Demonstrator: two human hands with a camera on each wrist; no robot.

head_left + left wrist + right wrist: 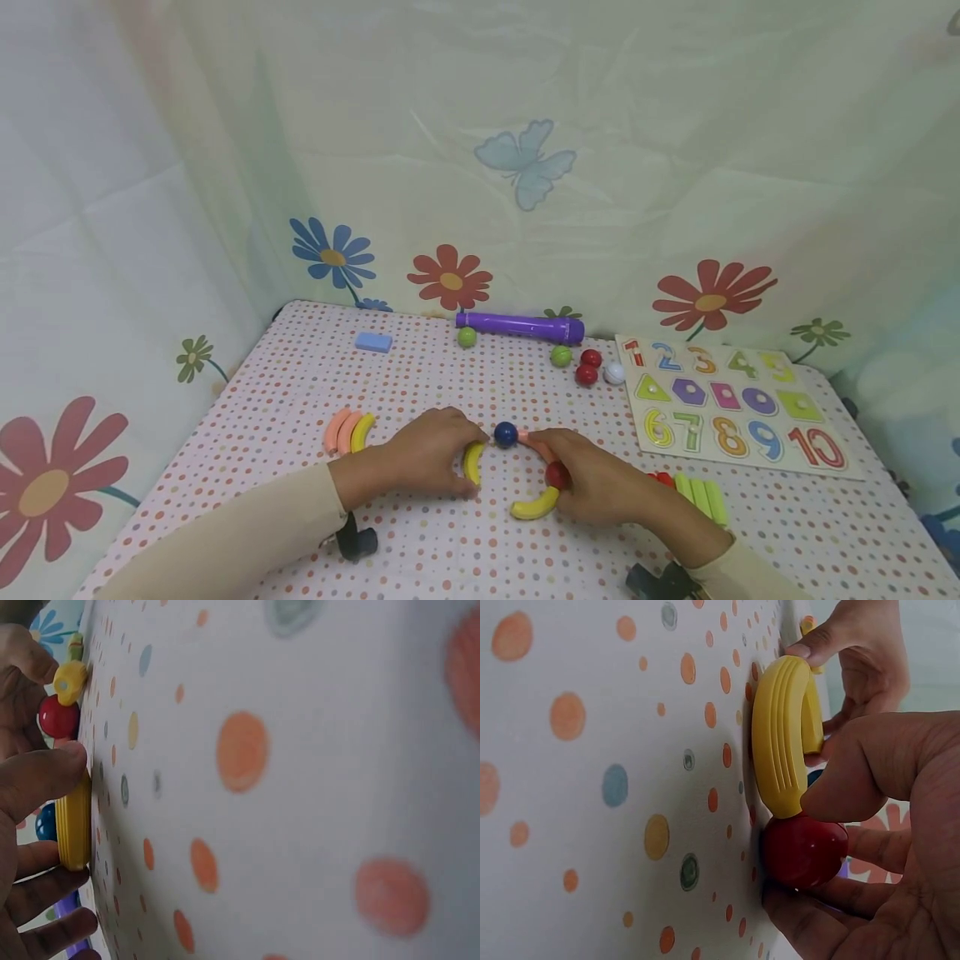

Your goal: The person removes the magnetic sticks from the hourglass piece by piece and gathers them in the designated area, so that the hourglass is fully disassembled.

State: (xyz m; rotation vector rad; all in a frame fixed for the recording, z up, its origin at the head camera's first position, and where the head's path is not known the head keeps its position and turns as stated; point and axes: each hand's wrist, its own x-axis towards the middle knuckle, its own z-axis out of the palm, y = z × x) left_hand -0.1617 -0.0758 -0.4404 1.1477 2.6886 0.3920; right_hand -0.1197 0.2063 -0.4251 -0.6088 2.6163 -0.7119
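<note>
Far left on the dotted tablecloth (285,392), at about 9 o'clock from the hands, 3 curved pieces (348,431) lie side by side, 2 orange and 1 yellow, well apart from the work.

The left hand (427,454) rests on the cloth with its thumb and fingers pinching a short yellow arc (472,463); the left wrist view shows the thumb over its upper end and fingers under the lower. That arc's long axis runs roughly 12 to 6 o'clock. At its 12 o'clock tip, touching or nearly so, sits a dark blue ball (506,434), midway between both hands.

From the blue ball an orange arc (538,446) curves toward 4 o'clock under the right hand (600,483), whose fingers curl around a red ball (557,475). At the red ball's 7 o'clock lies a second yellow arc (536,505), touching it, long axis about 8 to 2 o'clock. The right hand is the nearer one to this piece; its free end points toward the left hand's arc, with a gap between.

Further right, green sticks (701,496) and a number puzzle board (731,404).
</note>
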